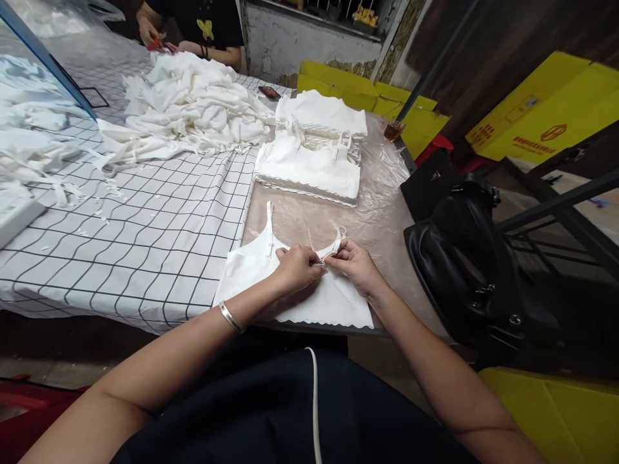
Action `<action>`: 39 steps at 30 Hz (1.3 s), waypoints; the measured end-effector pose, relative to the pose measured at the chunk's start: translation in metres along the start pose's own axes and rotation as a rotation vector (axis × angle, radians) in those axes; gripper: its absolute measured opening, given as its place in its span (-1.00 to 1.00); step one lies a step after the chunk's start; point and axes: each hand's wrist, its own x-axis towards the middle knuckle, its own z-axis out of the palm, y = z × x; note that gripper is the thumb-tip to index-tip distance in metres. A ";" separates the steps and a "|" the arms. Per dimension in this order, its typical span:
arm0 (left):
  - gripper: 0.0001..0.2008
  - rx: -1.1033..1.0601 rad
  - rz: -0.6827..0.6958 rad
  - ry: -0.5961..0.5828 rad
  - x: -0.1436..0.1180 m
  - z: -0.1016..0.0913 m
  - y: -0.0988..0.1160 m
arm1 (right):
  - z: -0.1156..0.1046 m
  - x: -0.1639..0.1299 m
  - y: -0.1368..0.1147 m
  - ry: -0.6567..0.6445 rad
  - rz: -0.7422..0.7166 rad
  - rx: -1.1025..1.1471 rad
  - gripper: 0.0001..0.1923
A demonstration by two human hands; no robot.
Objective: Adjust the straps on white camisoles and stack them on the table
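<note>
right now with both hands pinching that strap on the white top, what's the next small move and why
Probably draw the thin white strap taut. The left hand and right hand meet at its base on the white scallop-hemmed fabric top, and the strap loops slack, while the other strap lies straight.

Ahead of our hands we see a stack of folded white tops [309,169], a heaped white pile [193,106] up left, a black bag [464,258] to our right, yellow boxes [546,109] beyond.
</note>
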 end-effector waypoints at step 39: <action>-0.30 0.531 0.783 -0.032 -0.062 0.031 -0.023 | -0.024 0.104 -0.063 0.137 0.284 -0.383 -0.74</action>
